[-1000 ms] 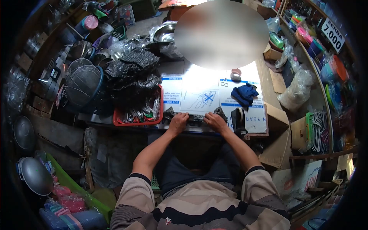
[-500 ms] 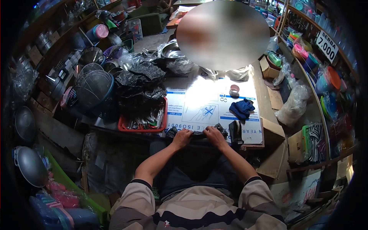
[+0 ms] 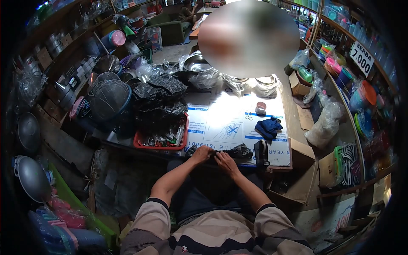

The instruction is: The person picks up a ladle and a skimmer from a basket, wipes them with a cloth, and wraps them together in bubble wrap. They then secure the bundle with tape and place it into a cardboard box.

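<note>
A long, narrow bundle of black bubble wrap (image 3: 239, 151) lies along the front edge of the table. My left hand (image 3: 202, 154) has its fingers closed on the bundle toward its left end. Close beside it, my right hand (image 3: 226, 162) pinches the near edge of the same wrap near the middle. Whatever is inside the wrap is hidden. To the right of the bundle stands a black tape dispenser (image 3: 262, 154). Behind that are a crumpled dark blue cloth (image 3: 269, 128) and a brownish roll of tape (image 3: 261, 108).
A red basket (image 3: 187, 131) of packaged utensils sits left of my hands, with loose black bubble wrap (image 3: 159, 93) heaped behind it. Metal bowls (image 3: 197, 63) in plastic line the table's back. A cardboard box (image 3: 301, 153) adjoins the right edge. Shelves of plasticware flank both sides.
My right hand has shifted left along the black bubble wrap, close to my left hand, leaving the right end uncovered. The camera view has tilted slightly.
</note>
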A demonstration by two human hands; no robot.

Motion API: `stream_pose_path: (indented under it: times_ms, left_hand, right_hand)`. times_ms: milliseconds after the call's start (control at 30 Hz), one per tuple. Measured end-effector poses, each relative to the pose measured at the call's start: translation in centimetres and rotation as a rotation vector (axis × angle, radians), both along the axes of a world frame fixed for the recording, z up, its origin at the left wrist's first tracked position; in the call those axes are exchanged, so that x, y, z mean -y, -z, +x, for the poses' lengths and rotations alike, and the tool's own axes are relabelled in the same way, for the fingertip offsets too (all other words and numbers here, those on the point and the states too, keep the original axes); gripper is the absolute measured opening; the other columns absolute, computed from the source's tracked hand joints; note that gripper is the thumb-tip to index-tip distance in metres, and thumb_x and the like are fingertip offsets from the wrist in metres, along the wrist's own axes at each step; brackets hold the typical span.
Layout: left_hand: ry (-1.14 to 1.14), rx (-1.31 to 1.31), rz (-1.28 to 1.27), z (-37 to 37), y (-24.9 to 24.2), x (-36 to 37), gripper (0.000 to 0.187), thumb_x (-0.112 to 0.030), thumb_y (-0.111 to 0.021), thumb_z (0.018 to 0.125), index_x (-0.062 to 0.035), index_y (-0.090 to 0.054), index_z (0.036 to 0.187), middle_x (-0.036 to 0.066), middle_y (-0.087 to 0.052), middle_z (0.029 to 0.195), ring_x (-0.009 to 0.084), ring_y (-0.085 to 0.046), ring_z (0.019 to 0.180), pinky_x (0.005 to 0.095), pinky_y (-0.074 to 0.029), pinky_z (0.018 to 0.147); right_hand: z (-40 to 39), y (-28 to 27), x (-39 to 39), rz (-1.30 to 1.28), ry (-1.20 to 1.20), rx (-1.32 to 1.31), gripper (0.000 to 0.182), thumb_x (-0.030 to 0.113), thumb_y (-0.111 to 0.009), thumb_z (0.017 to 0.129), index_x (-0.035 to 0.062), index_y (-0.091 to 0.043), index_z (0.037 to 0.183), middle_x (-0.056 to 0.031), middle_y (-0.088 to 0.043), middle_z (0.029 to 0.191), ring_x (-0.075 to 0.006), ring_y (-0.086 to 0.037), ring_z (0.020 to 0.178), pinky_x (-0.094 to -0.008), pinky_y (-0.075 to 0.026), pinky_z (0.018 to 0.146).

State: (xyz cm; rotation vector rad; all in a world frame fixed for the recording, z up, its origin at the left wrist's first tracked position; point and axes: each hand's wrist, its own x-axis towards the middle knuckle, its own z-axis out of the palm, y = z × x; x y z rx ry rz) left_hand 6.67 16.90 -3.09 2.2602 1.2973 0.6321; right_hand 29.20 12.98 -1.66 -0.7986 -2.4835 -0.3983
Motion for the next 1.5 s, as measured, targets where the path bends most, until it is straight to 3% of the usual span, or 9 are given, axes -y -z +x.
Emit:
stream_pose_path:
  times_ms: [233, 567, 800, 900, 1033, 1100, 1233, 1300, 1500]
  left_hand:
    - [-0.095, 0.0, -0.06, 0.7, -2.5, 0.8, 0.023, -0.014, -0.065, 0.1, -0.0054, -0.08, 0.115, 0.023, -0.077, 0.102, 0.0423, -0.074, 0.099, 0.0505, -0.059, 0.09]
    - [-0.061, -0.075, 0.044, 0.6, -3.1, 1.1, 0.022, -0.017, -0.058, 0.106, -0.0061, -0.075, 0.115, 0.024, -0.074, 0.096, 0.0436, -0.072, 0.092, 0.053, -0.057, 0.079]
    - [-0.062, 0.014, 0.115, 0.0, -1.7, 2.5, 0.028, -0.004, -0.066, 0.097, -0.004, -0.073, 0.124, 0.02, -0.075, 0.109, 0.0392, -0.072, 0.103, 0.0479, -0.059, 0.088]
    - [-0.005, 0.022, 0.121, -0.1, -1.9, 3.1, 0.036, 0.0, -0.07, 0.091, -0.0043, -0.072, 0.126, 0.018, -0.074, 0.114, 0.0379, -0.071, 0.106, 0.0466, -0.059, 0.092]
    - [-0.032, -0.023, 0.299, -0.1, -1.0, 3.8, 0.031, -0.002, -0.067, 0.093, -0.0035, -0.071, 0.124, 0.013, -0.075, 0.114, 0.033, -0.072, 0.104, 0.0433, -0.061, 0.094]
    - [-0.061, -0.077, 0.3, 0.1, -0.4, 3.5, 0.031, 0.0, -0.066, 0.092, -0.0047, -0.072, 0.122, 0.012, -0.075, 0.119, 0.0316, -0.072, 0.107, 0.043, -0.061, 0.094]
    - [-0.03, -0.014, 0.299, -1.0, 0.1, 2.1, 0.031, 0.0, -0.066, 0.091, -0.0049, -0.072, 0.121, 0.014, -0.075, 0.115, 0.0324, -0.073, 0.107, 0.0439, -0.061, 0.094]
    - [0.056, 0.044, 0.129, -1.6, -0.7, 1.3, 0.037, 0.006, -0.069, 0.083, -0.001, -0.071, 0.119, 0.019, -0.075, 0.117, 0.0368, -0.072, 0.112, 0.0473, -0.059, 0.098]
    - [0.033, 0.183, -0.318, -2.9, -2.6, -0.1, 0.028, -0.01, -0.075, 0.096, -0.0048, -0.079, 0.123, 0.019, -0.08, 0.114, 0.0311, -0.077, 0.11, 0.0384, -0.059, 0.098]
  right_hand:
    - [-1.5, 0.9, -0.3, -0.248, 0.138, 0.076, 0.026, 0.011, -0.061, 0.092, 0.0074, -0.07, 0.117, -0.0089, -0.063, 0.11, -0.0234, -0.062, 0.105, -0.0356, -0.053, 0.093]
    - [-2.4, 1.9, -2.7, -0.244, 0.178, 0.049, 0.014, 0.015, -0.061, 0.093, 0.0114, -0.071, 0.101, -0.0094, -0.066, 0.106, -0.0264, -0.064, 0.107, -0.0396, -0.05, 0.096]
    - [-1.9, 2.3, -4.1, -0.353, 0.179, -0.086, 0.015, 0.003, -0.056, 0.091, 0.0063, -0.063, 0.105, -0.014, -0.067, 0.095, -0.0301, -0.07, 0.096, -0.0419, -0.054, 0.086]
    - [-2.0, 2.3, -4.1, -0.57, 0.235, -0.344, 0.019, 0.005, -0.062, 0.092, 0.0008, -0.062, 0.111, -0.0211, -0.062, 0.11, -0.0429, -0.066, 0.098, -0.0501, -0.054, 0.08]
    - [-1.5, 1.1, -3.7, -0.602, 0.211, -0.314, 0.018, 0.009, -0.064, 0.093, 0.0042, -0.064, 0.109, -0.0172, -0.06, 0.114, -0.0375, -0.067, 0.104, -0.0469, -0.054, 0.086]
    - [-1.1, 0.7, -3.5, -0.386, 0.241, -0.017, 0.016, 0.012, -0.065, 0.093, 0.0079, -0.066, 0.107, -0.0108, -0.063, 0.116, -0.0294, -0.066, 0.113, -0.0427, -0.051, 0.095]
    - [-0.5, 0.8, -3.4, -0.169, 0.129, 0.04, 0.015, 0.014, -0.066, 0.092, 0.0095, -0.067, 0.106, -0.0062, -0.066, 0.119, -0.0225, -0.064, 0.117, -0.0399, -0.048, 0.102]
    - [-0.2, 0.7, -4.1, -0.188, 0.07, 0.034, 0.015, 0.015, -0.064, 0.094, 0.0119, -0.068, 0.107, -0.0042, -0.069, 0.115, -0.0211, -0.065, 0.113, -0.0387, -0.05, 0.099]
    - [0.6, 1.1, -7.1, -0.701, -0.052, -0.073, 0.016, 0.012, -0.068, 0.092, 0.0098, -0.07, 0.108, -0.0125, -0.076, 0.106, -0.032, -0.07, 0.108, -0.0447, -0.053, 0.098]
